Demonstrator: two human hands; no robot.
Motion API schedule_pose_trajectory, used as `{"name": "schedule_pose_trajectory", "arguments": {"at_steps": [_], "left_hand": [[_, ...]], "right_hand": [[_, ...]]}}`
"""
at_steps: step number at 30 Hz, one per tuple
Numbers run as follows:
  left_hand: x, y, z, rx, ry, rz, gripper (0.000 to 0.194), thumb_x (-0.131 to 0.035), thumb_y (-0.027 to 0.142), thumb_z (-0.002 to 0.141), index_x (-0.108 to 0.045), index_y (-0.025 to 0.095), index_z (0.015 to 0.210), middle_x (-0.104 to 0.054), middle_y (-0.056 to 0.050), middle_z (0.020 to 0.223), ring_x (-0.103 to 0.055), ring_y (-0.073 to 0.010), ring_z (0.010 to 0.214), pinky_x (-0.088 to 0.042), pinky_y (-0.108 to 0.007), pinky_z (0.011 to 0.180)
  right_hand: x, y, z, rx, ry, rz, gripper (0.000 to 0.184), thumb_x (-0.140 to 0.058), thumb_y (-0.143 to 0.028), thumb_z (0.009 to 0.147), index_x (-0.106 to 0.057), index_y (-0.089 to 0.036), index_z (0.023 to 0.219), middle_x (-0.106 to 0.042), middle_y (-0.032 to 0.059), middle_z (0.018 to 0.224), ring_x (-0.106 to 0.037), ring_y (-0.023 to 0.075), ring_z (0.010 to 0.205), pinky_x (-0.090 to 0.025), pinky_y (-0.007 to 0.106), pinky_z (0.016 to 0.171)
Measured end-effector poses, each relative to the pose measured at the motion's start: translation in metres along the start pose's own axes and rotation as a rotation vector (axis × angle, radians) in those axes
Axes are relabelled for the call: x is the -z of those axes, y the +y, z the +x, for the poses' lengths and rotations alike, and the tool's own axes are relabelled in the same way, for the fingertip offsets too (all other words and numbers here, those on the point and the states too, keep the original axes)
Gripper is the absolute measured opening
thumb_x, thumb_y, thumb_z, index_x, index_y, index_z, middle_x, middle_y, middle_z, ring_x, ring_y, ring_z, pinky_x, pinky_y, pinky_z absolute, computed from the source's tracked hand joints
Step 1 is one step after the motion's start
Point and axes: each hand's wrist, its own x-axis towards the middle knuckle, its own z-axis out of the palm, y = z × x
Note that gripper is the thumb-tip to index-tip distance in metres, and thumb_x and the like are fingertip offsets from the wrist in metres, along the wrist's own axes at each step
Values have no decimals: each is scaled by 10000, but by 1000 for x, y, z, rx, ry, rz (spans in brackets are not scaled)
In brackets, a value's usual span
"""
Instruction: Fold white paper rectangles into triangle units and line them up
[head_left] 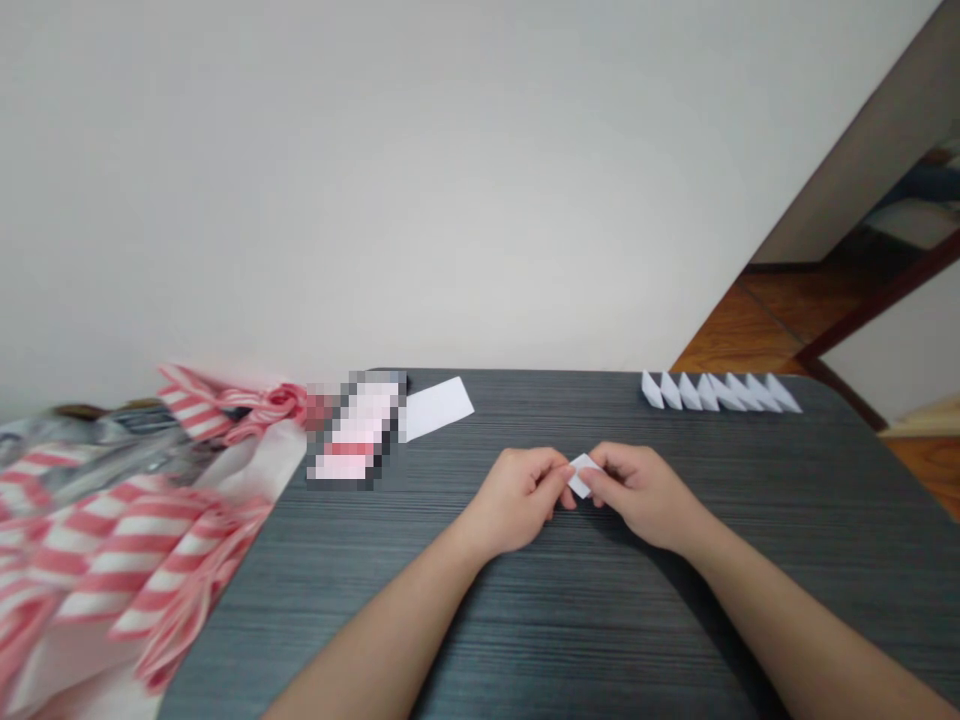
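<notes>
A small folded piece of white paper [583, 474] is held between my two hands, just above the dark table. My left hand [529, 495] pinches its left edge with thumb and fingers. On the opposite side, my right hand [637, 490] grips it, the thumb lying across the front. My fingers cover parts of the paper, so its full folded shape is hidden. Flat on the table, beyond my left hand, lies a white paper sheet [439, 408]. Several folded white paper pieces [709, 392] stand in a slanted row near the far right edge.
The dark wood-grain table [525, 640] meets a pale wall [480, 200] at its far edge. A pixelated flat object [356, 430] lies at the far left, beside the white sheet. Red-and-white striped cloth [135, 550] is heaped left of the table. Wooden floor [739, 325] shows at right.
</notes>
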Motion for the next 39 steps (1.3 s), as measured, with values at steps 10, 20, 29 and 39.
{"name": "schedule_pose_trajectory", "arguments": {"at_steps": [10, 20, 29, 39], "left_hand": [[-1, -1, 1, 44, 34, -92, 355, -490, 357, 943, -640, 155, 691, -544, 34, 497, -465, -81, 438, -363, -189, 480], [-5, -12, 2, 42, 10, -147, 321, -494, 383, 936, -627, 152, 758, -644, -14, 637, -508, -89, 496, -365, -194, 489], [-6, -11, 2, 59, 10, -141, 323, -548, 430, 910, -626, 152, 765, -642, -7, 635, -509, -92, 505, -368, -197, 487], [-4, -2, 0, 70, 31, -92, 338, -514, 394, 924, -597, 161, 694, -578, 26, 533, -489, -89, 460, -363, -193, 465]], "right_hand": [[0, 9, -1, -90, 14, 98, 235, -564, -288, 919, -625, -175, 722, -619, -17, 588, -573, 121, 543, -436, 230, 568], [3, 5, -1, -64, -3, 74, 249, -547, -258, 921, -615, -182, 693, -641, -10, 592, -599, 125, 542, -457, 234, 573], [-1, 0, -2, -73, -24, 125, 254, -555, -253, 923, -598, -179, 684, -640, -8, 606, -600, 120, 546, -454, 221, 553], [-2, 6, -1, -87, -22, 138, 228, -552, -255, 920, -591, -181, 707, -617, -18, 617, -575, 113, 533, -436, 222, 546]]}}
